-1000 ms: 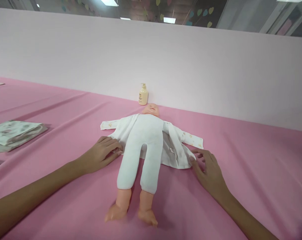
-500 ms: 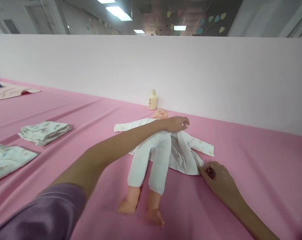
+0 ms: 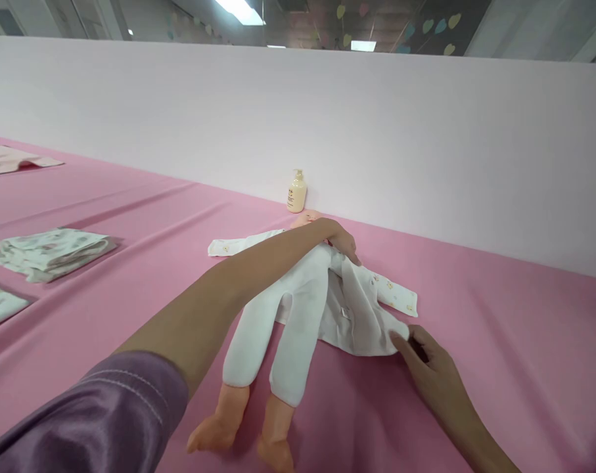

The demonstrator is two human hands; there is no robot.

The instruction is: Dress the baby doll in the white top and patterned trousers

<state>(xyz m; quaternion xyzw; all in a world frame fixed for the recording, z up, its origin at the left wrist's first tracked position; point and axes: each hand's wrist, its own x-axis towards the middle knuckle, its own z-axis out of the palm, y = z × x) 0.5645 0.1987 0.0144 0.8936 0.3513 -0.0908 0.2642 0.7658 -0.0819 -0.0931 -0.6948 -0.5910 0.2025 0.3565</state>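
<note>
The white jacket (image 3: pixel 369 309) lies open beneath the doll (image 3: pixel 305 289), in the middle of the pink-covered table (image 3: pixel 499 341), its patterned sleeves spread to the left and right. The doll is on its back, head at the far end, bare feet toward the near edge. The right hand (image 3: pixel 426 358) pinches the near right corner of the jacket between thumb and fingers. The left hand (image 3: pixel 344 242) reaches across the doll's chest to the jacket's right shoulder, fingers bent downward; whether they grip the fabric I cannot tell, as the fingertips are mostly hidden. A purple sleeve (image 3: pixel 120 414) covers that upper arm. A cream pump bottle (image 3: pixel 296 192) stands just beyond the doll's head, near the white wall (image 3: pixel 426 144). Well to the left lies a folded patterned cloth (image 3: pixel 56 255).
</note>
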